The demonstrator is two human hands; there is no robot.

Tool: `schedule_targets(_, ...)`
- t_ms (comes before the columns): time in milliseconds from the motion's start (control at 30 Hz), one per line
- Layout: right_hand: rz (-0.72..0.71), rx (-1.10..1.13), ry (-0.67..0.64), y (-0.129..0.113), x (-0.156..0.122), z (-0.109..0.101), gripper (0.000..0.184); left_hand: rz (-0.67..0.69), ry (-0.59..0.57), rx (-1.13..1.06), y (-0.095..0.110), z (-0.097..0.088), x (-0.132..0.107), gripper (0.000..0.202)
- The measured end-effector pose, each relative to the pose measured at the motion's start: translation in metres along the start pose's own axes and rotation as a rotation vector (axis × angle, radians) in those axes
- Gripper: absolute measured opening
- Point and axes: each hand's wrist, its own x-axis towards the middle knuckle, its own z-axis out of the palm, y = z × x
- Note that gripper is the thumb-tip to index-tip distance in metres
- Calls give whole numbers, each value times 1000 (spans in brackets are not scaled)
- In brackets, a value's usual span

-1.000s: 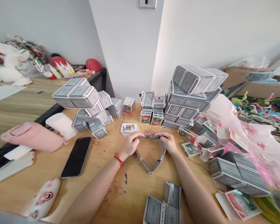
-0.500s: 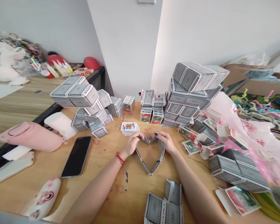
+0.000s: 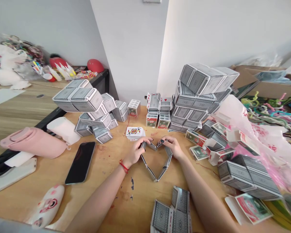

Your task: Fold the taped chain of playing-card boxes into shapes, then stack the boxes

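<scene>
A heart-shaped loop of folded grey-backed playing cards (image 3: pixel 156 173) stands on edge on the wooden table (image 3: pixel 106 181). My left hand (image 3: pixel 137 150), with a red thread at the wrist, pinches the loop's upper left lobe. My right hand (image 3: pixel 172 146) pinches the upper right lobe. Both hands press the top middle down into a notch. A small face-up stack of cards (image 3: pixel 134 132) lies just beyond my left hand.
Piles of card-built blocks rise at the back left (image 3: pixel 87 103) and back right (image 3: pixel 199 94). A black phone (image 3: pixel 80 162) and a pink pouch (image 3: pixel 34 142) lie at left. More card blocks (image 3: pixel 172 216) sit near me, and a pink plastic bag (image 3: pixel 257 139) lies at right.
The loop's top edge was flat a second ago; my hands pushed its middle down, forming the heart's notch, and moved slightly closer together.
</scene>
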Motion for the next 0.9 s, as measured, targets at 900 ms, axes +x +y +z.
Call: schedule_targets(900, 29, 78, 40, 4, 6, -3, 27, 37, 212, 129, -1, -23, 5, 21)
